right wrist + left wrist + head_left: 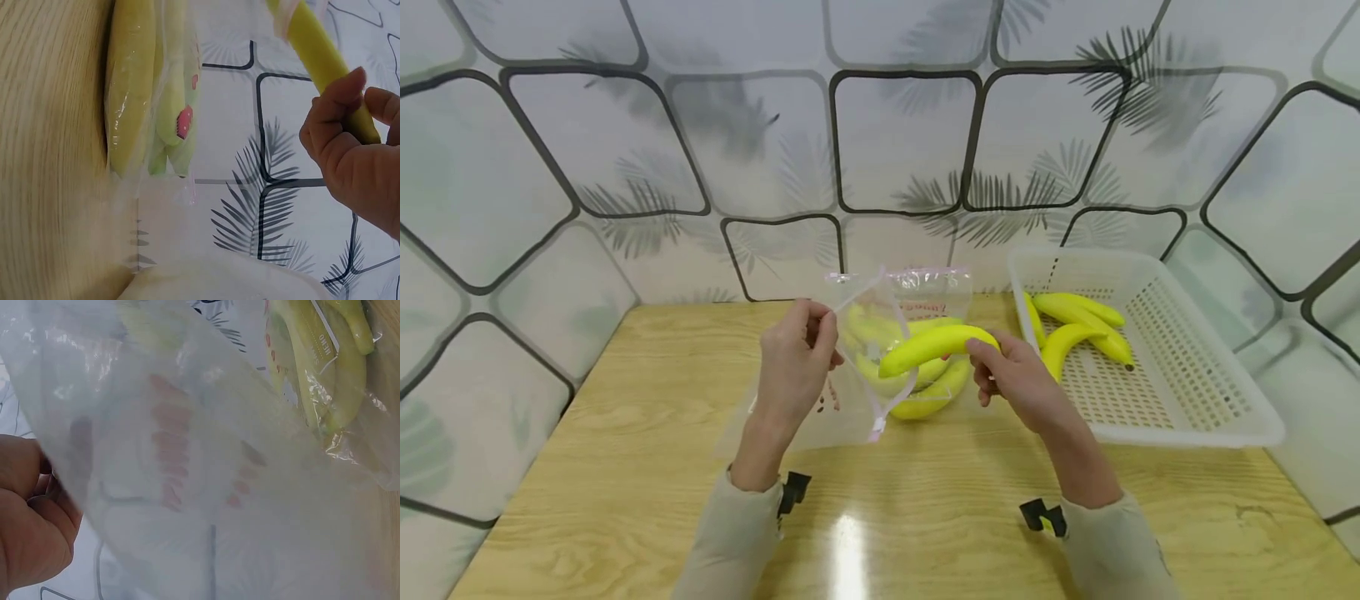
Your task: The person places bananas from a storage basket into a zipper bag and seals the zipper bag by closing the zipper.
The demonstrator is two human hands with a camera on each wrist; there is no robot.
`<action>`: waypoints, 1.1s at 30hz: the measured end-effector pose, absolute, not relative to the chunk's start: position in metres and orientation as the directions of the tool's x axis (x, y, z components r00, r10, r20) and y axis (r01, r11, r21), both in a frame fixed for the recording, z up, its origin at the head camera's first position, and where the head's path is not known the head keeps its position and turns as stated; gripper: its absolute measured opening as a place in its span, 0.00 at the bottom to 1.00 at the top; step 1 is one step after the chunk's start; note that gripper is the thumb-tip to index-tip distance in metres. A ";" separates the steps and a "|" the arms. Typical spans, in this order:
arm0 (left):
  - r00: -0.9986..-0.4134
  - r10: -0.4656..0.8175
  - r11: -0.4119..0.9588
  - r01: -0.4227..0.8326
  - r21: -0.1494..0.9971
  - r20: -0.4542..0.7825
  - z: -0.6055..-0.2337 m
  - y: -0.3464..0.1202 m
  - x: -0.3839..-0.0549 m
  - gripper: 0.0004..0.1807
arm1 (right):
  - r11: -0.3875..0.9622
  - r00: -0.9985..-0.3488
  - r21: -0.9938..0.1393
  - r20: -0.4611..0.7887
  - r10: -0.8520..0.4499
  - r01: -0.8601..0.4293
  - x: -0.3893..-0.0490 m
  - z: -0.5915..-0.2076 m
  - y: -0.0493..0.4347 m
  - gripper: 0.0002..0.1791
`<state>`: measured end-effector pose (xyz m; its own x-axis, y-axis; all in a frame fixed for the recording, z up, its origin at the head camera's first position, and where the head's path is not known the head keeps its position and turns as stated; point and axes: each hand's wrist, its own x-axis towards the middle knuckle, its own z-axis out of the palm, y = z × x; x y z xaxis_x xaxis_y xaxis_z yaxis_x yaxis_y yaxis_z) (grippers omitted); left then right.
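Note:
My left hand (796,362) pinches the edge of a translucent zip bag (850,421), whose pink-edged mouth gapes toward the right. A white slider (878,425) sits at the mouth's lower corner. In my right hand (1022,379) is a yellow banana (928,347), gripped by one end between thumb and fingers. Its far end overlaps the bag's mouth in the head view and passes the pink rim in the right wrist view. Through the frosted side in the left wrist view, pinkish printed marks (172,440) show; the left fingertips are partly hidden.
Just behind the held bag, a second clear zip bag (943,283) with several bananas in it lies on the wooden table (625,467). To the right stands a white perforated plastic basket (1195,435) holding several loose bananas (1078,317). Patterned fabric walls (902,142) enclose the table's back and sides.

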<state>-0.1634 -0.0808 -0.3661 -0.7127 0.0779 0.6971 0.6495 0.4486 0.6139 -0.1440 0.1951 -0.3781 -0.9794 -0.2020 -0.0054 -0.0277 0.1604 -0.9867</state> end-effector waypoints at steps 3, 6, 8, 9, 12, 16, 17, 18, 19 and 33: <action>-0.719 0.078 0.442 0.646 0.622 0.691 -0.367 -0.080 -0.163 0.05 | 0.156 -0.975 -0.988 -0.019 -0.222 -0.017 -0.145 -0.383 0.192 0.22; -0.725 0.073 0.441 0.639 0.630 0.685 -0.370 -0.079 -0.162 0.05 | 0.096 -0.967 -0.995 -0.028 -0.255 0.004 -0.145 -0.388 0.187 0.25; -0.725 0.073 0.441 0.639 0.630 0.685 -0.370 -0.079 -0.162 0.05 | 0.034 -0.957 -0.999 -0.025 -0.290 0.015 -0.147 -0.391 0.184 0.26; -0.726 0.075 0.440 0.640 0.630 0.684 -0.370 -0.079 -0.162 0.04 | -0.005 -0.952 -1.000 -0.025 -0.305 0.028 -0.147 -0.391 0.183 0.26; -0.721 0.079 0.434 0.646 0.627 0.688 -0.369 -0.078 -0.161 0.04 | -0.143 -0.934 -0.987 -0.019 -0.357 0.074 -0.148 -0.393 0.181 0.26; -0.715 0.088 0.427 0.656 0.623 0.693 -0.368 -0.077 -0.161 0.04 | -0.301 -0.916 -0.942 -0.014 -0.401 0.146 -0.148 -0.394 0.180 0.25; -0.714 0.089 0.428 0.657 0.621 0.694 -0.368 -0.076 -0.161 0.05 | -0.326 -0.913 -0.932 -0.013 -0.408 0.159 -0.148 -0.394 0.180 0.24; -0.713 0.090 0.428 0.658 0.620 0.695 -0.367 -0.076 -0.160 0.05 | -0.345 -0.910 -0.924 -0.009 -0.415 0.166 -0.148 -0.394 0.180 0.24; -0.712 0.091 0.428 0.660 0.618 0.696 -0.367 -0.075 -0.160 0.05 | -0.358 -0.908 -0.917 -0.009 -0.418 0.174 -0.148 -0.394 0.179 0.23; -0.684 0.103 0.427 0.686 0.589 0.722 -0.369 -0.072 -0.161 0.04 | -0.310 -0.919 -0.934 -0.046 -0.392 0.179 -0.148 -0.395 0.173 0.17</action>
